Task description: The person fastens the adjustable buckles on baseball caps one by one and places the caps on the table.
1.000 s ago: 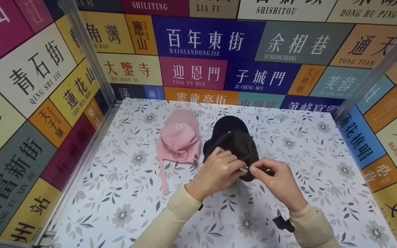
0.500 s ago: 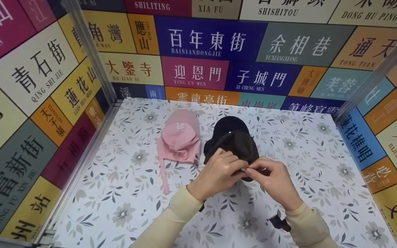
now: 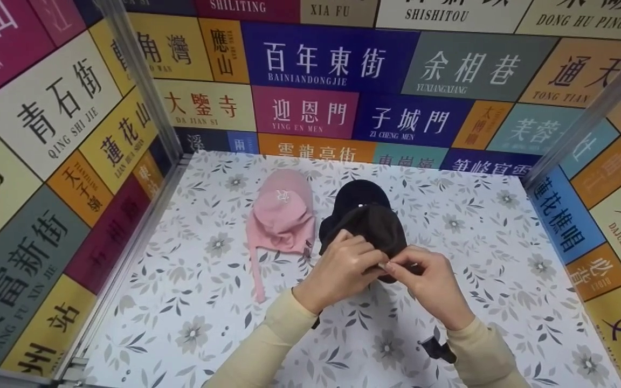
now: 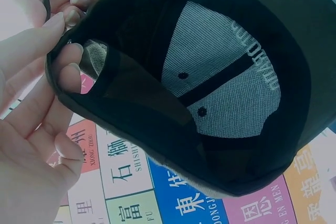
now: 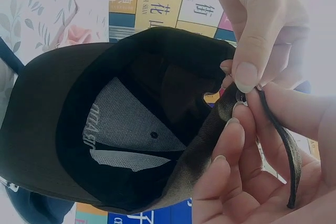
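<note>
In the head view, a dark brown baseball cap point(image 3: 370, 229) is held up with its underside towards me. My left hand point(image 3: 340, 272) grips the back edge of the cap beside its rear opening. My right hand point(image 3: 432, 280) pinches the cap's back strap close against the left fingertips. The right wrist view shows the strap point(image 5: 281, 140), its loose tail hanging down over the right palm. A small shiny piece point(image 5: 241, 97) sits between the fingertips, mostly hidden. Pale mesh panels point(image 4: 226, 98) line the inside of the cap, in the left wrist view.
Just behind the held cap lies a black cap point(image 3: 361, 194). To its left is a pink cap point(image 3: 283, 215) with a long strap trailing forward. The table point(image 3: 192, 302) has a leaf-patterned cover, and sign-printed walls point(image 3: 326, 59) enclose it on three sides.
My right hand has moved slightly left, bringing its fingertips up against the left hand's. The shiny piece seen between them a second ago is now mostly covered. The other caps stay put.
</note>
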Available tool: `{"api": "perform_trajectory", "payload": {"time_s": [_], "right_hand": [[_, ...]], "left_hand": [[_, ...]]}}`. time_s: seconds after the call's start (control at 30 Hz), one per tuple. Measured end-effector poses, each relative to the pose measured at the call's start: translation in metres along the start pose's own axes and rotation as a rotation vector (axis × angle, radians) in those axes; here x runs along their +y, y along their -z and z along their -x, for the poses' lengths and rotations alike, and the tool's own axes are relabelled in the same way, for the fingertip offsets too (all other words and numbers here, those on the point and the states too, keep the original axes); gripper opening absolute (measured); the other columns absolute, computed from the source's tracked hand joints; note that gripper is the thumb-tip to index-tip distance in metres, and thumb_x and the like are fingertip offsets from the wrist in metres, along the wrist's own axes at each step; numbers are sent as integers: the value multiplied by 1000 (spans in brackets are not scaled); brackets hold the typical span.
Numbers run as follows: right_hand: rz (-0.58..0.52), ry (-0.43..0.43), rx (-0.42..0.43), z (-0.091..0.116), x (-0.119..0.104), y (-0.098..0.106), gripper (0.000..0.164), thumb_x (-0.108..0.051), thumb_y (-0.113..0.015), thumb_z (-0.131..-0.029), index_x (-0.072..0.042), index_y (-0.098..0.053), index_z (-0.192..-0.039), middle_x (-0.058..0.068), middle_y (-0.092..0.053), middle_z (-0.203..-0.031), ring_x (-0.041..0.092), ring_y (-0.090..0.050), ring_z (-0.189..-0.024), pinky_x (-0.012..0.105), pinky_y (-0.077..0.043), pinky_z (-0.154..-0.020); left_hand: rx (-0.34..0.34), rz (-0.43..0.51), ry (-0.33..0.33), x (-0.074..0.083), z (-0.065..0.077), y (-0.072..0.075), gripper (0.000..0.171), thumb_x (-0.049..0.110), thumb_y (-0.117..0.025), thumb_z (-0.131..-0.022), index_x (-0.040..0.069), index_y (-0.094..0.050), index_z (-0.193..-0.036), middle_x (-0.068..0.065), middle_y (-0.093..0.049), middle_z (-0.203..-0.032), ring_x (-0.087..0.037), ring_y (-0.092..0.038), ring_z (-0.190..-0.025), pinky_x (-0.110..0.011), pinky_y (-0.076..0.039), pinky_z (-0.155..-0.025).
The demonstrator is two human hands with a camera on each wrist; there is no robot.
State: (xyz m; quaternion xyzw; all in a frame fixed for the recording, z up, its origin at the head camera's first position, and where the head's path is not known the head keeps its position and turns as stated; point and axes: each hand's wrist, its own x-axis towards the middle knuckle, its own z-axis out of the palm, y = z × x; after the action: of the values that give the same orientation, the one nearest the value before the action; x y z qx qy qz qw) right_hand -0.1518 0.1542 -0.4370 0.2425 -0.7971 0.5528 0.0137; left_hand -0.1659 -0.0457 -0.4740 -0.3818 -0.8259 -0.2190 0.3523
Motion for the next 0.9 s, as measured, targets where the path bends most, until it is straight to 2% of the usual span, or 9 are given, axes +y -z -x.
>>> {"api": "perform_trajectory", "payload": {"time_s": [0.23,0.47,0.67,0.9], "right_hand": [[-6,-6,-8,-1,1,2,6,-5,-75,-90,-6,-75,-84,8,-66,-81,16,-47,-47,27,-40,-42],[27,32,-16,0,2,4,6,-5,-74,-90,-6,-75,-85,8,-67,-81,16,-51,-54,25,-41,-46],[41,41,-16,1,2,6,7,-4,-74,-90,-5,-75,-83,8,-67,-80,18,-56,-65,25,-44,-55],[24,56,-26,0,3,9,4,-3,-74,-90,-3,-75,-86,10,-67,-81,19,-60,-69,24,-48,-59]], "left_hand": [[-3,8,8,0,0,1,9,29,-78,-89,22,-73,-89,11,-66,-80,-9,-57,-74,-29,-38,-68],[-8,18,13,1,0,2,9,29,-77,-91,21,-73,-89,11,-66,-81,-9,-56,-74,-29,-38,-68],[-4,27,12,-1,2,1,10,29,-76,-92,20,-74,-90,11,-67,-83,-9,-56,-75,-28,-37,-67],[4,64,27,-1,0,1,8,26,-78,-90,19,-75,-93,10,-68,-86,-9,-57,-78,-27,-38,-68]]}}
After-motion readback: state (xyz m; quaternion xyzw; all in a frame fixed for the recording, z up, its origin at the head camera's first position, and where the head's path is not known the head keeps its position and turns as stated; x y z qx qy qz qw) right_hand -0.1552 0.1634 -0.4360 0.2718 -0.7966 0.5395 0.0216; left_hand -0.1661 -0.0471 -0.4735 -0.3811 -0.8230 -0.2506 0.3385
